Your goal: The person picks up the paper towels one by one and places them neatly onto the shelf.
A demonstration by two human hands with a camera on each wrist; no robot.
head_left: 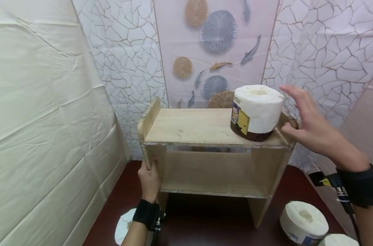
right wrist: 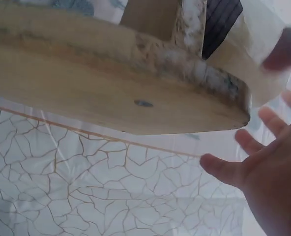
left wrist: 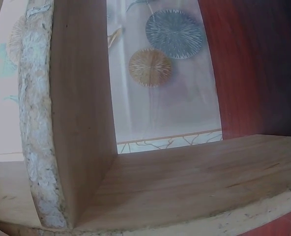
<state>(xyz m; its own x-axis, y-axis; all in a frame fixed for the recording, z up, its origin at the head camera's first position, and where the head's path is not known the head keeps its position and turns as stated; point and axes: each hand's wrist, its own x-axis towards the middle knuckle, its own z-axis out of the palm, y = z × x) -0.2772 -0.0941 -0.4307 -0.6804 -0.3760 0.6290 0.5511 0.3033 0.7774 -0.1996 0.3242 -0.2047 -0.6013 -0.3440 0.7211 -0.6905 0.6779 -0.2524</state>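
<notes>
A small two-tier wooden shelf (head_left: pixel 186 126) stands in the middle of the head view. On the right end of its top board sits a wrapped toilet paper roll (head_left: pixel 260 111) with a cartoon and a brown lower band. My left hand (head_left: pixel 149 179) grips the front edge of the shelf's left side panel, thumb on the inner side. Just right of the roll is my right hand (head_left: pixel 317 128), fingers spread and holding nothing. In the right wrist view, spread fingers (right wrist: pixel 224 169) show beside the shelf's side panel (right wrist: pixel 101 98). The left wrist view shows the shelf's inside boards (left wrist: pixel 185 177).
On the dark red table (head_left: pixel 112 201), another paper roll (head_left: pixel 303 220) stands at the right front, with part of a further roll (head_left: pixel 338 241) beside it. A white roll (head_left: pixel 124 225) lies partly behind my left forearm. Patterned cloth (head_left: pixel 128 68) hangs behind the shelf.
</notes>
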